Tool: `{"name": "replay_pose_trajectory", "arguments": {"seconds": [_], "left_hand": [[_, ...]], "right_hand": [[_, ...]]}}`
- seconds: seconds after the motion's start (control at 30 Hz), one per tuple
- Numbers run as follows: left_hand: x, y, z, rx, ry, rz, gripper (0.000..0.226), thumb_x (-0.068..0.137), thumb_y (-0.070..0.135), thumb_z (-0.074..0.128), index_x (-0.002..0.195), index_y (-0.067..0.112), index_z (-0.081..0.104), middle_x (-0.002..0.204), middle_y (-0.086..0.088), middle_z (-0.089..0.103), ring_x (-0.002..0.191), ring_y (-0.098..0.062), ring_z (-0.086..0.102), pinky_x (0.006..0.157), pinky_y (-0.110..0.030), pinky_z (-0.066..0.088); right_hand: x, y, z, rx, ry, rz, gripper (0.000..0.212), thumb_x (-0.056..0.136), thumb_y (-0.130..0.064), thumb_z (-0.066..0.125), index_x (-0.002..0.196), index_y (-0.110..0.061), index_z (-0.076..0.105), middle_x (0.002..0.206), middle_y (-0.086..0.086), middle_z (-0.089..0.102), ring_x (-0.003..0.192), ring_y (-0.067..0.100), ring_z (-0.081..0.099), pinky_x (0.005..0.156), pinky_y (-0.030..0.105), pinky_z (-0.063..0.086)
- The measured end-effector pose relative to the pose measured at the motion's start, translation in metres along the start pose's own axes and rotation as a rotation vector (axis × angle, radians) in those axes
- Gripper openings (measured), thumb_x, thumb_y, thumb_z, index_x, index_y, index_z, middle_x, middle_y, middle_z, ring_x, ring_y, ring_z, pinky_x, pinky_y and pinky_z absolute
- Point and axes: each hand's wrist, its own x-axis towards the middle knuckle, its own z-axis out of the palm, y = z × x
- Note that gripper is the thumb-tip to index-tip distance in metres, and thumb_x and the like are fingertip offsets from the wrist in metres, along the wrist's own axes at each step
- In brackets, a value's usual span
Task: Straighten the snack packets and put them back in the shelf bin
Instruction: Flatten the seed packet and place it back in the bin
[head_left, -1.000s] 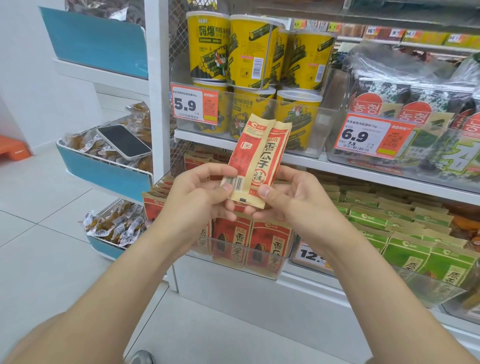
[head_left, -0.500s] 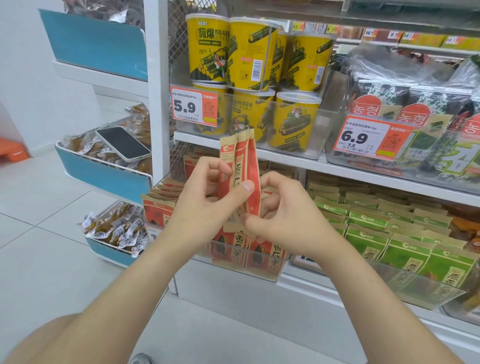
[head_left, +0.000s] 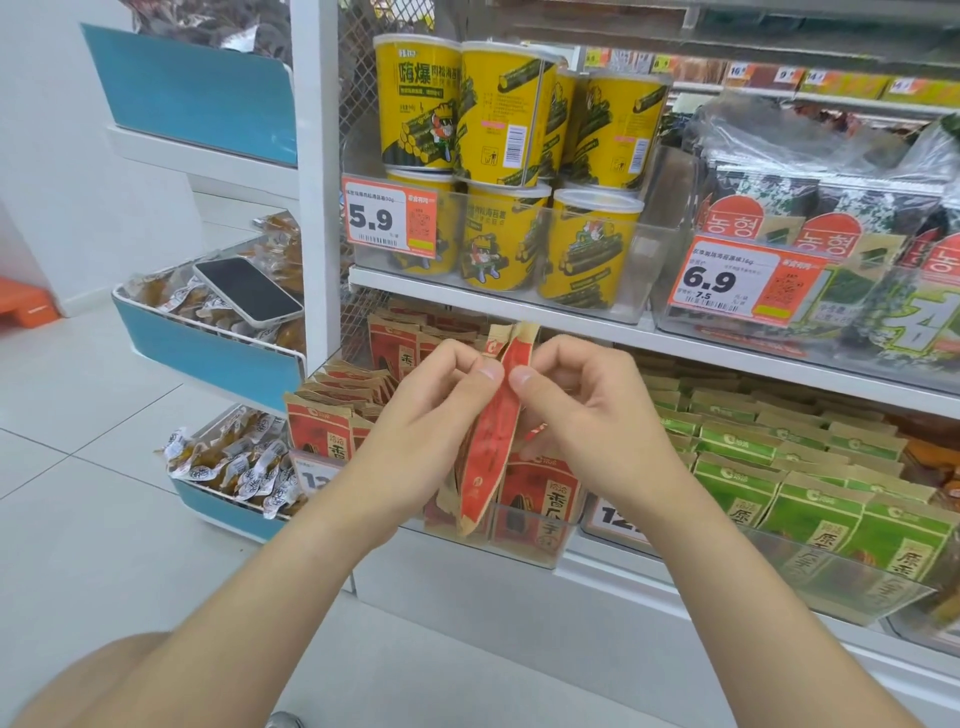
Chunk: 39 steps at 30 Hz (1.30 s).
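Observation:
Two or three red-and-tan snack packets (head_left: 491, 441) stand edge-on between my hands, over the clear shelf bin (head_left: 524, 540). My left hand (head_left: 431, 415) pinches them from the left, thumb near the top. From the right, my right hand (head_left: 587, 410) pinches the same packets, thumb tip against the red face. More red packets (head_left: 332, 415) of the same kind stand in rows inside the bin, partly hidden behind my hands.
Green packets (head_left: 810, 499) fill the neighbouring bin on the right. Yellow tubs (head_left: 498, 156) sit on the shelf above, beside dark seaweed packs (head_left: 831, 228). A phone (head_left: 248, 291) lies on wrapped snacks in a blue side rack (head_left: 208, 358). White tiled floor spreads left.
The packets have turned from face-on to edge-on and dropped lower, toward the bin. Both hands moved down with them and still hold them.

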Motion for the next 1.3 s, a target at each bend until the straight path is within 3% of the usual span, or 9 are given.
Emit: {"name": "replay_pose_trajectory", "arguments": {"seconds": [0.13,0.33,0.47,0.6,0.77,0.87,0.97,1.13,1.3], "left_hand": [[0.000,-0.001,-0.001,0.094,-0.032,0.042,0.035,0.117,0.036,0.040,0.103,0.009,0.057,0.096,-0.015,0.059,0.088,-0.015,0.058,0.086,-0.034,0.052],[-0.001,-0.003,0.001,0.150,-0.035,0.100,0.034,0.118,0.031,0.037,0.102,0.010,0.058,0.086,-0.001,0.057,0.081,-0.013,0.055,0.076,-0.022,0.049],[0.000,-0.003,0.000,0.137,-0.027,0.074,0.034,0.118,0.033,0.037,0.106,0.012,0.060,0.096,-0.013,0.062,0.091,-0.031,0.061,0.086,-0.040,0.055],[0.003,-0.004,0.001,0.013,0.110,0.000,0.035,0.118,0.035,0.037,0.103,0.012,0.059,0.083,-0.005,0.055,0.078,-0.021,0.052,0.073,-0.041,0.048],[0.010,-0.007,0.000,-0.293,0.234,-0.078,0.036,0.118,0.034,0.037,0.119,0.001,0.053,0.095,-0.010,0.054,0.090,-0.028,0.047,0.085,-0.050,0.041],[0.008,-0.005,-0.002,-0.300,0.197,-0.059,0.042,0.116,0.035,0.044,0.121,-0.004,0.057,0.095,-0.013,0.058,0.088,-0.029,0.056,0.083,-0.047,0.052],[0.006,-0.004,-0.008,-0.140,0.090,-0.024,0.049,0.112,0.035,0.055,0.105,-0.013,0.064,0.094,-0.016,0.070,0.096,-0.032,0.070,0.101,-0.054,0.058],[-0.001,-0.003,-0.008,0.100,0.070,0.088,0.036,0.103,0.018,0.070,0.068,0.014,0.079,0.130,0.016,0.076,0.130,-0.001,0.065,0.110,-0.052,0.052],[-0.001,-0.008,-0.010,0.170,0.020,0.130,0.030,0.100,0.034,0.062,0.078,0.022,0.078,0.152,0.013,0.062,0.144,-0.005,0.054,0.112,-0.050,0.052]], "right_hand": [[0.001,0.002,0.000,0.017,-0.042,0.006,0.020,0.106,-0.010,0.066,0.088,-0.002,0.065,0.074,0.005,0.075,0.064,0.024,0.074,0.063,0.045,0.063],[0.001,0.002,0.000,0.020,-0.012,0.002,0.021,0.105,-0.008,0.067,0.086,-0.001,0.066,0.071,0.007,0.074,0.061,0.024,0.073,0.063,0.047,0.062],[0.001,0.001,0.002,0.012,-0.005,-0.003,0.019,0.105,-0.012,0.068,0.088,-0.003,0.068,0.072,0.009,0.075,0.062,0.025,0.074,0.063,0.050,0.065],[0.001,0.004,0.005,-0.106,-0.022,-0.042,0.018,0.098,-0.033,0.079,0.086,-0.021,0.074,0.082,0.003,0.079,0.075,0.027,0.078,0.078,0.058,0.065],[0.001,0.010,0.009,-0.223,-0.191,0.090,0.041,0.075,-0.060,0.084,0.099,-0.033,0.064,0.106,-0.005,0.079,0.088,0.022,0.080,0.088,0.055,0.064],[0.002,0.007,0.011,-0.083,-0.144,0.106,0.038,0.082,-0.047,0.087,0.100,-0.023,0.065,0.099,0.007,0.081,0.088,0.033,0.080,0.086,0.061,0.065],[0.005,0.004,0.010,0.003,-0.016,0.067,0.034,0.098,-0.036,0.078,0.092,-0.005,0.066,0.089,0.013,0.080,0.085,0.036,0.080,0.081,0.058,0.066],[0.003,0.003,0.004,-0.019,-0.005,0.017,0.048,0.106,-0.042,0.065,0.086,-0.002,0.082,0.085,0.009,0.081,0.086,0.022,0.081,0.081,0.038,0.067],[0.005,0.007,-0.003,-0.108,-0.091,-0.020,0.037,0.101,-0.042,0.071,0.079,-0.015,0.081,0.088,0.008,0.081,0.094,0.034,0.078,0.096,0.059,0.061]]}}
